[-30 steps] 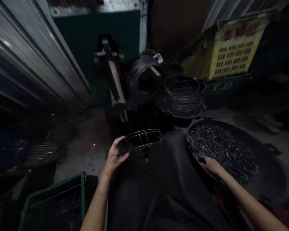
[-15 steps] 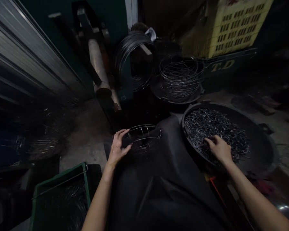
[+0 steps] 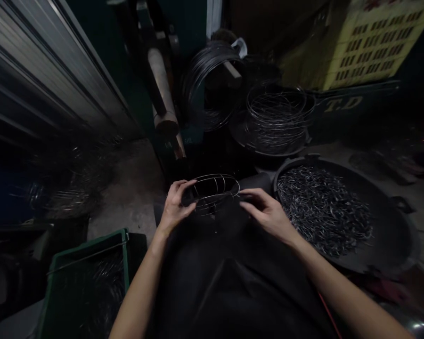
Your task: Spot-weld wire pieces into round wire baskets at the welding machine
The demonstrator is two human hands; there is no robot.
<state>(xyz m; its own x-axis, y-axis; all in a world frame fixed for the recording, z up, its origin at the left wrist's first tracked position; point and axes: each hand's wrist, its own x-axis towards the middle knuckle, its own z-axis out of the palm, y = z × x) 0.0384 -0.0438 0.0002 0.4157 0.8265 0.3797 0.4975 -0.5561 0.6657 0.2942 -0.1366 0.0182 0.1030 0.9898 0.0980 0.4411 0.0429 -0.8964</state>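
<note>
My left hand (image 3: 176, 207) grips the left side of a round wire frame (image 3: 217, 176), thumb and fingers at its rim. The frame has thin hoops joined by short cross wires and sits over my dark apron (image 3: 229, 282). At the frame's right rim is my right hand (image 3: 265, 212), its thumb and fingers bent towards each other. Whatever lies between those fingertips is too small and dark to make out. To the right, a wide dark pan (image 3: 392, 240) holds a heap of small bent metal pieces (image 3: 325, 207).
Wire hoops (image 3: 279, 110) are stacked in another pan behind. A wire coil (image 3: 198, 70) hangs beside a machine with a thick rod (image 3: 162, 84). A green crate (image 3: 53, 282) stands at lower left, a yellow crate (image 3: 371, 52) at upper right.
My right hand has left the heap of metal pieces and come left to the wire frame's right rim. My left hand still holds the frame. The view has shifted slightly.
</note>
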